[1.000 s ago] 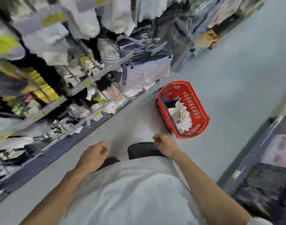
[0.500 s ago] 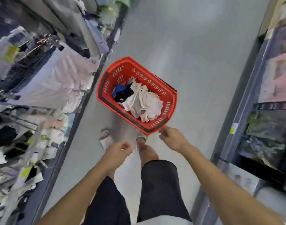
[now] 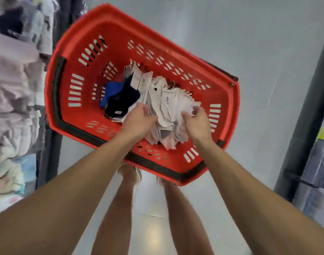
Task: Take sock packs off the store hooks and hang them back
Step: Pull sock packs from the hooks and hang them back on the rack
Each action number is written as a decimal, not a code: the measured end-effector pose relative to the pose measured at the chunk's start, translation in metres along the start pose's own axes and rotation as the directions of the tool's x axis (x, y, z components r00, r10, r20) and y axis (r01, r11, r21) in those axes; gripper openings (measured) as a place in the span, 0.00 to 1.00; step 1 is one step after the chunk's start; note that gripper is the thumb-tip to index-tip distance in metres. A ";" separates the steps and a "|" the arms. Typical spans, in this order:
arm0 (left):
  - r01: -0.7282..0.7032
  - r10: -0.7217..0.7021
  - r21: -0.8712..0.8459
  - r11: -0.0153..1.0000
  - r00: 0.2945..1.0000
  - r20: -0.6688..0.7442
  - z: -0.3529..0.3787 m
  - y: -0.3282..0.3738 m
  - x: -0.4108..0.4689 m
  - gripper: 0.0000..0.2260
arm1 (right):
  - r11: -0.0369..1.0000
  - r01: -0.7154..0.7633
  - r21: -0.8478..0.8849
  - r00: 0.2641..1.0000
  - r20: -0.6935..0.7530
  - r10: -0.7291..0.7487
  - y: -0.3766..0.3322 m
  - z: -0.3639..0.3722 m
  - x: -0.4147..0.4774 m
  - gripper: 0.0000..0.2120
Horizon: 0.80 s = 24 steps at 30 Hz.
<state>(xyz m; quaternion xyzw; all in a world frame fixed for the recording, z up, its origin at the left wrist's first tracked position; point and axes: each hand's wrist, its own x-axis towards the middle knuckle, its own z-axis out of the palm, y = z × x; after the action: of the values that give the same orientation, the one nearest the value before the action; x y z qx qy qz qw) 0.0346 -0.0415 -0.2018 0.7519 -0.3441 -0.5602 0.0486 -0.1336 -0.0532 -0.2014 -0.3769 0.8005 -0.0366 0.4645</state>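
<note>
Pale folded clothing (image 3: 14, 89) is crowding the racks along the left edge of a store aisle. Just beside it, one red plastic basket (image 3: 120, 34) is standing on the floor, its slotted walls rising to a rim trimmed in black on the left and near sides. Its left rim is sitting close against the racks.

Inside, toward the left, dark sock packs (image 3: 120, 98) are lying together, one bright blue and one navy as far as can be told. The person's left hand (image 3: 139, 122) is resting at the seam between these and the heap beside them, fingers curled into the pile; whether it is gripping a pack cannot be told.

The white sock packs (image 3: 168, 107) are lying fanned across the middle of the basket, too many and too overlapped to count. Each is a flat pale sock with a printed card band, and small hooks are showing at the far ends.

The right hand (image 3: 198, 124) is pinching the right edge of that white heap between thumb and curled fingers. Two bare forearms are framing the basket and two legs are standing below it, one foot in a pale sandal (image 3: 130, 173).

Grey floor (image 3: 231, 34) is lying open beyond and to the right of the basket, bounded by a dark shelving unit (image 3: 319, 162) at the right edge.
</note>
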 end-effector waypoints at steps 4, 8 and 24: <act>-0.134 0.152 0.200 0.970 0.986 -0.075 0.015 -0.003 0.043 0.26 | 0.959 -0.222 0.179 0.975 0.015 0.223 0.001 0.031 0.053 0.43; -0.358 0.388 0.449 0.818 0.921 0.028 0.022 -0.008 0.055 0.24 | 0.980 -0.184 0.073 0.977 -0.090 0.191 0.001 0.056 0.067 0.48; -0.275 0.280 -0.062 0.959 0.955 0.094 -0.059 0.020 -0.042 0.39 | 0.899 0.278 0.339 0.942 0.088 -0.325 -0.049 -0.030 -0.062 0.27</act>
<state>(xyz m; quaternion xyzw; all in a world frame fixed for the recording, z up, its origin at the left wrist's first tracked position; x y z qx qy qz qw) 0.0715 -0.0509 -0.1372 0.6650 -0.4348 -0.5937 0.1273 -0.1113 -0.0570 -0.1203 -0.4175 0.6803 -0.2112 0.5642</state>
